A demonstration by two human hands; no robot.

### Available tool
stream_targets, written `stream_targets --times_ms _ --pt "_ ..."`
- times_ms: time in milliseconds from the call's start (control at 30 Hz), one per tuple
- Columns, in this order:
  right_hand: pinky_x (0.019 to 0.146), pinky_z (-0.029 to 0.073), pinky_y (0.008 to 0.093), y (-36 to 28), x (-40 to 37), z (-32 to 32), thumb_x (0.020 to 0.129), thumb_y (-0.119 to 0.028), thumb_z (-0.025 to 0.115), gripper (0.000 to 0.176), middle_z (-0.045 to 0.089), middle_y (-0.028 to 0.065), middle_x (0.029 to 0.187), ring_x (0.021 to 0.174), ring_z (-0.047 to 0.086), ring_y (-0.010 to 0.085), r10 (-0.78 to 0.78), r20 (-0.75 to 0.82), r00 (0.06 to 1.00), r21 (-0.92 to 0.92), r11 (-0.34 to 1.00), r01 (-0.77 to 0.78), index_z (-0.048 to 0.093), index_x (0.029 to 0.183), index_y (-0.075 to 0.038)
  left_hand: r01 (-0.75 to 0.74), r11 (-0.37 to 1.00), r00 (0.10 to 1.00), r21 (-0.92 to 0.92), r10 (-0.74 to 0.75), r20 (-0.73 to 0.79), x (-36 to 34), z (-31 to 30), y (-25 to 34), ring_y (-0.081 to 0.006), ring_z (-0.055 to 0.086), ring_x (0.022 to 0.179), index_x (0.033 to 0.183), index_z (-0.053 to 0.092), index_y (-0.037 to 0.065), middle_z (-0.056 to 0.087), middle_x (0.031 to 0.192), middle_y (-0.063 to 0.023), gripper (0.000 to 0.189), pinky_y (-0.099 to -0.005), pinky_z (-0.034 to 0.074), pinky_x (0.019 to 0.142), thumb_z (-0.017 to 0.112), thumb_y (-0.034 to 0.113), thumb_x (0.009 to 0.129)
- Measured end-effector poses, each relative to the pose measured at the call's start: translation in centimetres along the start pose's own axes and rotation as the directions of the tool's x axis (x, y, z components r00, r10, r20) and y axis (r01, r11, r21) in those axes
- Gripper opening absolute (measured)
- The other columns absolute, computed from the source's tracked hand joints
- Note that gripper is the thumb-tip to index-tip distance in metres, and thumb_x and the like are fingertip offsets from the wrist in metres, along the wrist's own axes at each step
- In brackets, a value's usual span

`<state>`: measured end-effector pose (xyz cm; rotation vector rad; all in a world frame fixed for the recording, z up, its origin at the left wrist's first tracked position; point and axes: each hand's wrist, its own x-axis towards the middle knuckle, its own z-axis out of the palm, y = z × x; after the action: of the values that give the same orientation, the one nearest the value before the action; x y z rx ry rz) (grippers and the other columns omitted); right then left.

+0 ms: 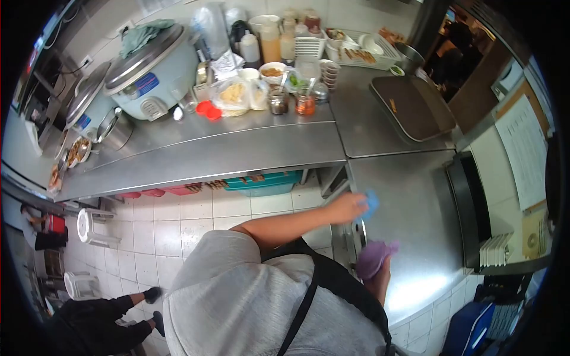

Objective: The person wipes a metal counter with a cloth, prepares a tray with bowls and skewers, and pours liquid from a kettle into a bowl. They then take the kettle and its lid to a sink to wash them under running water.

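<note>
My left hand (pixel 350 209) reaches over the near edge of the steel counter (pixel 409 202), its fingers closed on a blue cloth (pixel 371 204). Motion blurs both the hand and the cloth. Lower down, close to the dark apron (pixel 344 291), my right hand (pixel 382 277) holds a rounded purple bundle (pixel 373 259). It looks like soft cloth or a bag, and I cannot make out which. The bundle hides part of that hand's fingers.
A brown tray (pixel 412 107) lies on the counter's far section. Jars (pixel 305 104), bottles and bowls line the back, beside two large cookers (pixel 148 74). White stools (pixel 95 225) stand on the tiled floor, near another person's legs (pixel 139 308). A blue bag (pixel 470 326) sits lower right.
</note>
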<state>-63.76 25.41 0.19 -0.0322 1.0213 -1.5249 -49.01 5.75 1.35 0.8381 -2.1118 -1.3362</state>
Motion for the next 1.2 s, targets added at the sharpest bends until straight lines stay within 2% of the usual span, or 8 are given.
stream_targets --times_ms 100,200,333,400,467,567,600,1200 --pt "0.086 0.041 0.0341 2.3 4.4 7.3 0.088 -0.038 0.036 0.046 0.048 0.0072 0.116 0.107 0.046 0.0222 0.061 0.438 0.897 0.018 0.997 -0.076 0.039 0.123 -0.007 -0.45 0.893 0.843 -0.024 0.434 0.317 -3.8 -0.9 1.8 -0.0312 0.052 0.09 0.099 0.054 0.005 0.053 0.1 -0.0167 0.029 -0.0382 0.042 0.076 0.055 0.025 0.078" --pt "0.085 0.042 0.033 3.8 9.2 11.3 0.089 -0.033 0.037 0.044 0.047 0.007 0.117 0.103 0.048 0.0206 0.067 0.509 0.858 -0.1 0.995 -0.018 0.036 0.125 -0.008 -0.5 0.863 0.865 0.074 0.492 0.098 -7.2 -6.7 1.3 -0.0325 0.048 0.099 0.105 0.053 0.006 0.051 0.106 -0.0177 0.033 -0.0381 0.039 0.083 0.056 0.024 0.078" --pt "0.081 0.044 0.0333 3.1 9.1 21.6 0.086 -0.016 0.042 0.032 0.05 0.0114 0.111 0.096 0.052 0.0221 -0.159 0.443 0.882 -0.293 0.904 0.31 0.043 0.116 -0.004 -0.047 0.975 0.913 0.216 0.13 -0.386 -12.9 -19.3 -4.2 -0.0325 0.044 0.106 0.109 0.051 0.005 0.048 0.112 -0.0183 0.034 -0.0381 0.036 0.089 0.054 0.022 0.079" --pt "0.086 0.041 0.0354 3.1 12.8 23.8 0.08 -0.011 0.052 0.039 0.047 0.0139 0.113 0.1 0.051 0.0265 -0.399 0.427 0.812 -0.417 0.71 0.568 0.042 0.117 -0.001 0.162 0.954 0.704 0.254 0.068 -0.707 -17.4 -24.9 -9.4 -0.0339 0.046 0.102 0.103 0.054 0.004 0.053 0.104 -0.0183 0.033 -0.0389 0.037 0.089 0.058 0.02 0.075" --pt "0.091 0.036 0.0376 3.9 19.8 23.7 0.077 -0.021 0.057 0.049 0.044 0.0158 0.12 0.109 0.044 0.0312 -0.494 0.562 0.663 -0.667 0.203 0.717 0.04 0.12 -0.006 0.361 0.889 0.5 0.281 0.07 -0.863 -23.0 -30.3 -12.9 -0.0339 0.045 0.103 0.101 0.055 0.005 0.053 0.104 -0.0182 0.031 -0.0404 0.035 0.089 0.058 0.016 0.072" --pt "0.097 0.025 0.0457 7.2 24.8 23.9 0.069 -0.04 0.06 0.061 0.037 0.0186 0.127 0.119 0.031 0.0377 -0.404 0.579 0.708 -0.804 -0.428 0.413 0.041 0.124 -0.019 0.595 0.74 0.268 0.314 0.186 -0.945 -30.2 -35.4 -16.1 -0.0366 0.044 0.101 0.102 0.051 0.002 0.05 0.103 -0.021 0.036 -0.0434 0.034 0.088 0.057 0.012 0.069" --pt "0.099 0.019 0.0512 8.6 21.3 26.7 0.068 -0.049 0.056 0.059 0.032 0.015 0.132 0.123 0.023 0.0381 -0.411 0.392 0.823 -0.793 -0.605 0.076 0.044 0.122 -0.027 0.655 0.692 0.236 0.302 0.193 -0.952 -31.4 -35.8 -16.8 -0.037 0.043 0.101 0.103 0.051 0.001 0.05 0.104 -0.0211 0.037 -0.0435 0.034 0.087 0.057 0.013 0.069" --pt "0.094 0.026 0.0464 12.6 22.6 27.4 0.068 -0.028 0.059 0.05 0.042 0.007 0.124 0.117 0.032 0.0337 -0.649 0.332 0.684 -0.912 -0.406 0.056 0.048 0.117 -0.023 0.758 0.503 0.397 0.415 0.148 -0.906 -32.7 -35.3 -16.3 -0.0331 0.042 0.101 0.101 0.051 0.003 0.047 0.105 -0.0182 0.038 -0.0436 0.03 0.087 0.054 0.022 0.068"
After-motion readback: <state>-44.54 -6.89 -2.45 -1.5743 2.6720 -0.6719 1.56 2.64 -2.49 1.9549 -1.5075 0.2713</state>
